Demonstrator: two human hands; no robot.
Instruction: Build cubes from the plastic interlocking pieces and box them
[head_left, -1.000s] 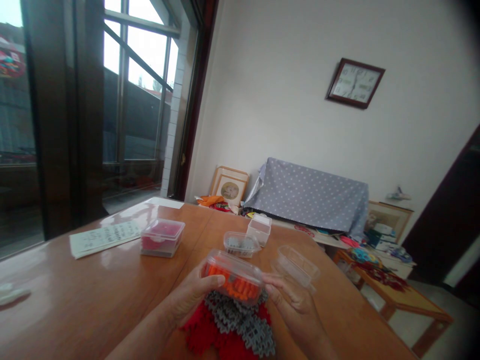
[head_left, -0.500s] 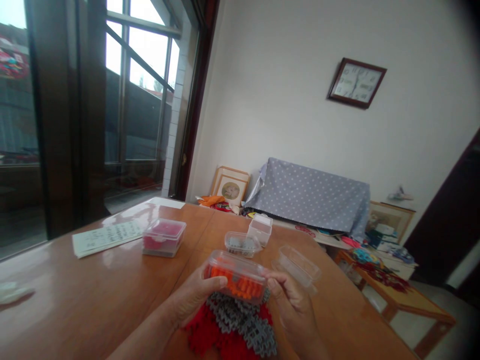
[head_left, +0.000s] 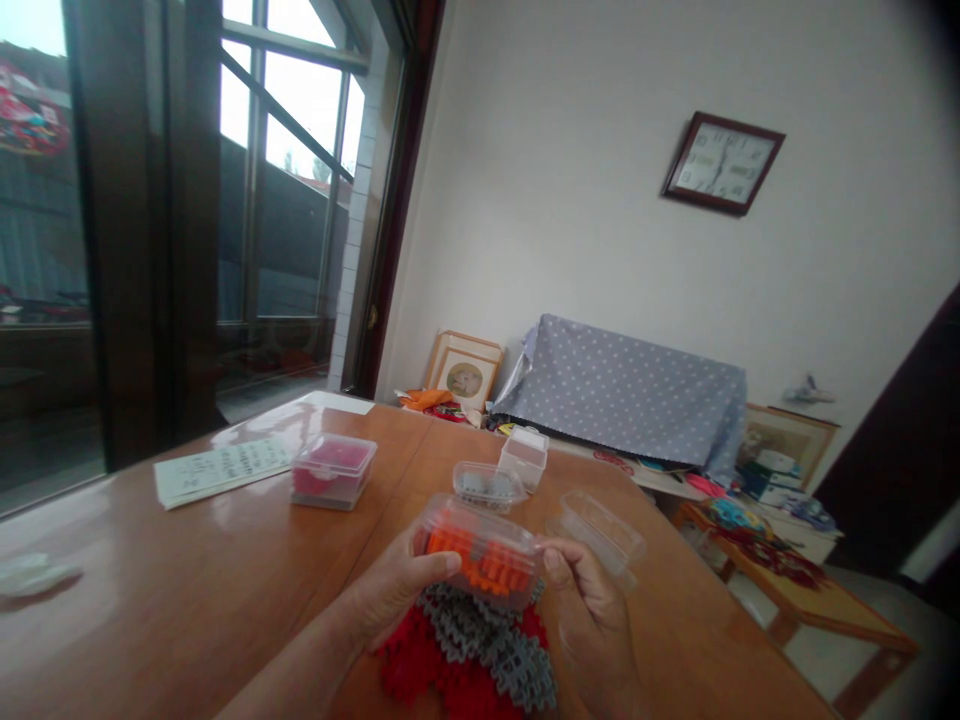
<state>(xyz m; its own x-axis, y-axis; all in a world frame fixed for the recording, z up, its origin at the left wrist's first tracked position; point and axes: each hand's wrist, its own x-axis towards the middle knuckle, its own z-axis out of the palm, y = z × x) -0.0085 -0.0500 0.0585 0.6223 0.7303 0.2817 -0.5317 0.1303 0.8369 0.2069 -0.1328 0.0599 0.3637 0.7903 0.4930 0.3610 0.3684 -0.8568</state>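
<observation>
A clear plastic box with orange toothed pieces inside is held above the table, its lid side tilted toward me. My left hand is closed around the box's left end, thumb on the near side. The fingers of my right hand pinch the box's right end near its rim. Just under the box lie grey gear-like pieces and red ones, partly hidden by the box and hands. Beyond it sits a small clear tub of grey pieces.
A lidded box with pink contents stands left, beside printed sheets. A tall clear box is farther back. An open clear container lies to the right on the wooden table. A whitish item rests far left.
The view has shifted slightly, so things appear a little farther right. Both hands keep their hold on the box, which is tilted a bit more.
</observation>
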